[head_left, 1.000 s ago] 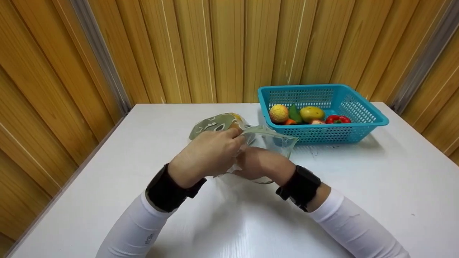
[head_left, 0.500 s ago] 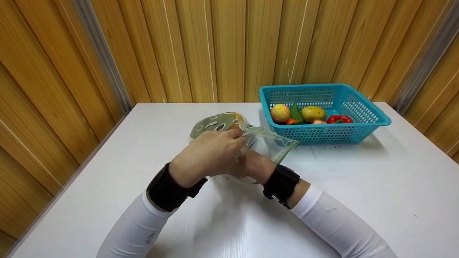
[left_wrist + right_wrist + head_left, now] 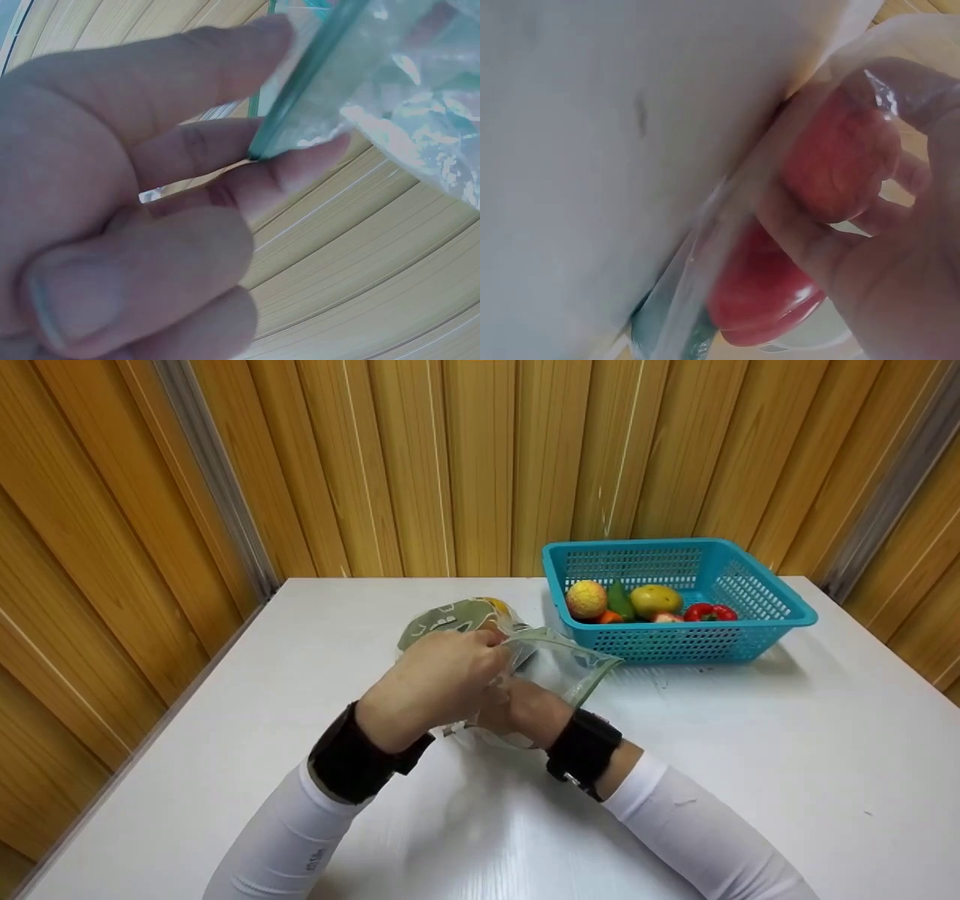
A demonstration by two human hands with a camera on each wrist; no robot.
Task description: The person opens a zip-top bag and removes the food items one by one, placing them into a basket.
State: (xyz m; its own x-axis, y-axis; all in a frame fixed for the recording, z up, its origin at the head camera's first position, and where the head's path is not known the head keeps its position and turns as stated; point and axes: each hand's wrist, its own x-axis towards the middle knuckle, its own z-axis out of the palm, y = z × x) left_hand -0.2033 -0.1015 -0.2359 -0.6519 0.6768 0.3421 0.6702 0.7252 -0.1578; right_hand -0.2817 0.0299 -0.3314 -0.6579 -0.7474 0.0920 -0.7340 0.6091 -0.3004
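A clear plastic bag [image 3: 544, 656] with a green edge strip and an olive printed front lies on the white table. My left hand [image 3: 439, 679] grips its opening from the left; in the left wrist view the green strip [image 3: 307, 79] passes between the fingers. Inside the bag mouth, my right hand [image 3: 529, 709] is partly hidden. The right wrist view shows it holding a round red fruit [image 3: 844, 161] between thumb and fingers, seen through the film. Right beside that fruit lies a glossy red item [image 3: 761, 292], with something dark green [image 3: 660, 322] below, also in the bag.
A turquoise plastic basket [image 3: 697, 641] stands at the back right of the table [image 3: 300, 660]. It holds a yellow-red round fruit [image 3: 586, 599], a mango-like yellow fruit [image 3: 656, 600], a red bell pepper [image 3: 709, 613], and green and orange items. Wood-panelled walls [image 3: 480, 472] close off the back and sides.
My right hand has moved left and deeper into the bag, its wristband now at the bag mouth. The left hand has stayed in nearly the same place, holding the bag.
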